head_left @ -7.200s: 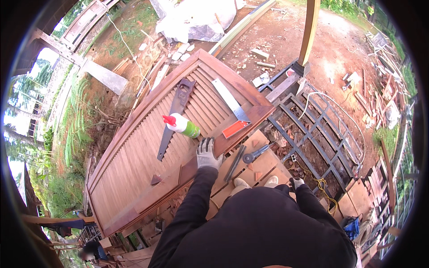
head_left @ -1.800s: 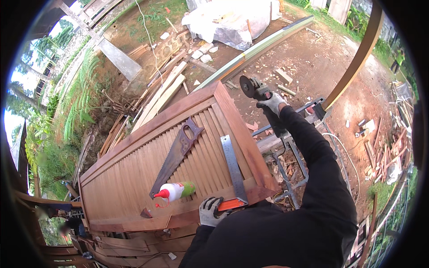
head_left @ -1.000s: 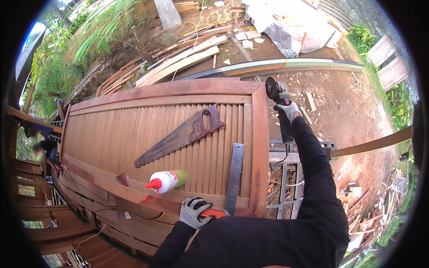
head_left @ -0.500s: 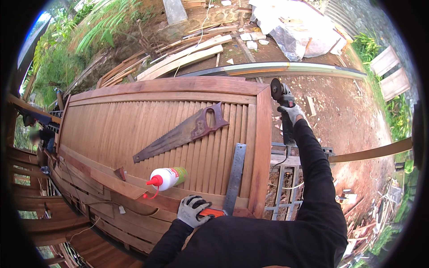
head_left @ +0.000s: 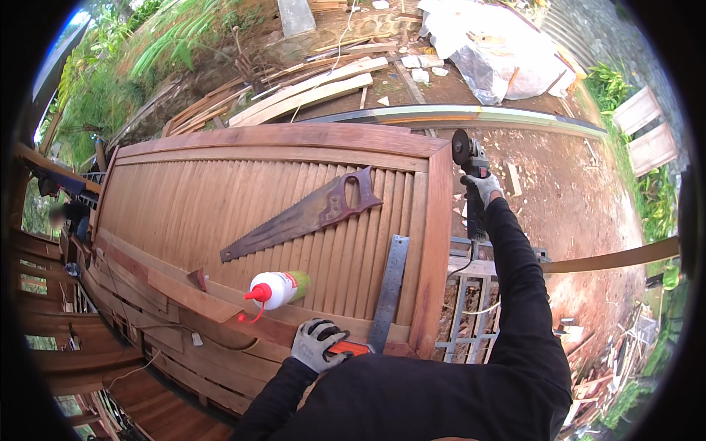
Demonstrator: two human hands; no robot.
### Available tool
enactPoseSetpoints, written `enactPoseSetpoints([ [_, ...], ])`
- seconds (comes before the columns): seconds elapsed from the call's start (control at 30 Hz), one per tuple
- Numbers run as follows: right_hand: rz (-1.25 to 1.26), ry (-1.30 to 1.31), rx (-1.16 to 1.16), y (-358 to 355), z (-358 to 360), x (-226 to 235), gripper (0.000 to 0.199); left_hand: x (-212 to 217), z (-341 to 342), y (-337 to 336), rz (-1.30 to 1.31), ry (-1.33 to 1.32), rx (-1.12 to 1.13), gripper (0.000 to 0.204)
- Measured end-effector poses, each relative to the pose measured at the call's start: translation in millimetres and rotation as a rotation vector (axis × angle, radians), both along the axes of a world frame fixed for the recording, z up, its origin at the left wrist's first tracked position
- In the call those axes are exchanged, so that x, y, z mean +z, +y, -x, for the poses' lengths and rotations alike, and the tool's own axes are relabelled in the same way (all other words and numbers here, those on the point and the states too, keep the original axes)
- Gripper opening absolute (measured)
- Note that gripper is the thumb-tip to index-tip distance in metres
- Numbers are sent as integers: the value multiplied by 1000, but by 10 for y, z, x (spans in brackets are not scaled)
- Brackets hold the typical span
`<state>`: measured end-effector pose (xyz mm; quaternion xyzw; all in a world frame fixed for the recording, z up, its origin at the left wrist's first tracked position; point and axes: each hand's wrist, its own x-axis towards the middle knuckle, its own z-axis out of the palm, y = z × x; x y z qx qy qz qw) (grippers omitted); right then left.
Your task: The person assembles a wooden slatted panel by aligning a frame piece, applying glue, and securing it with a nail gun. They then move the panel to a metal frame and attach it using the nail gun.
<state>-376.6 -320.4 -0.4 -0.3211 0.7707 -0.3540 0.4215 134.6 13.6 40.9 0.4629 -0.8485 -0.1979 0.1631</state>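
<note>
directions are read from the centre of the slatted panel, twelve being the top of the view. the panel lies flat, which likely lets it carry loose tools. at two o'clock, the right hand is wrapped around the grinder, disc uppermost and just beside the panel's corner; contact cannot be confirmed. this grip presumably places the fingers behind the disc. at five o'clock, the left hand has curled, slightly parted fingers at the handle of the square; whether they pinch it cannot be told. the saw and glue bottle, the latter on its side at six o'clock, are apparently parked within reach.
</note>
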Motion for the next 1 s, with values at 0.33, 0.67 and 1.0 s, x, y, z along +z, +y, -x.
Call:
enactPoseSetpoints([
  [0.33,-14,35,28,-67,75,-176,47,101,16,-30,10,4,16,50],
  [0.67,83,-133,-82,198,67,37,42,37,16,23,-1,-7,26,49],
  [1.0,378,-525,-388,1804,283,-392,24,-81,-63,-50,-13,5,-51,42],
])
